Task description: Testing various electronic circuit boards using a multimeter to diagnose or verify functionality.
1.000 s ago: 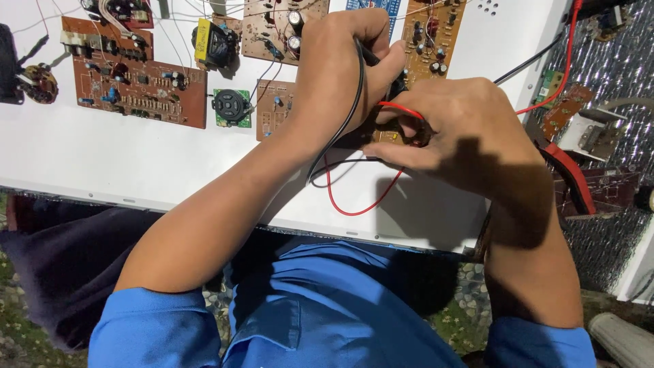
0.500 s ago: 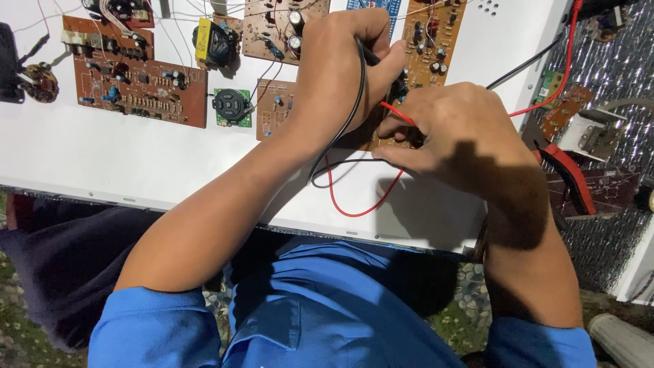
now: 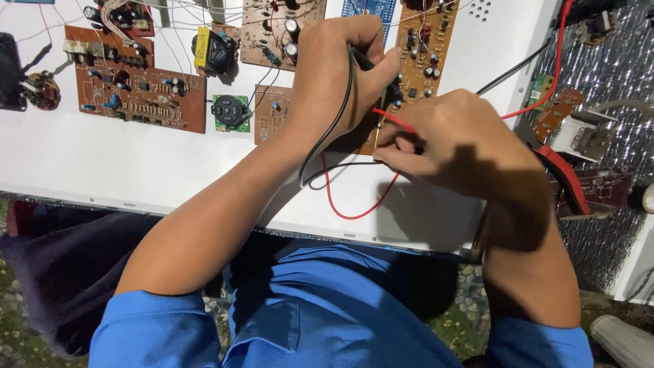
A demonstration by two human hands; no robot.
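Observation:
My left hand is closed around a black test probe whose black lead loops down over my wrist. My right hand pinches a thin red test probe, its red lead curling across the white table. Both probe tips meet over a brown circuit board with small capacitors, partly hidden under my hands. The exact contact points are covered by my fingers.
Several other brown circuit boards lie at the back left, with a small green board and a yellow-taped transformer. Red and black cables run off to the right toward more parts. The table's front edge is against my blue shirt.
My right hand has shifted slightly left and up with the red probe, closer to the left hand. The left hand stays where it was.

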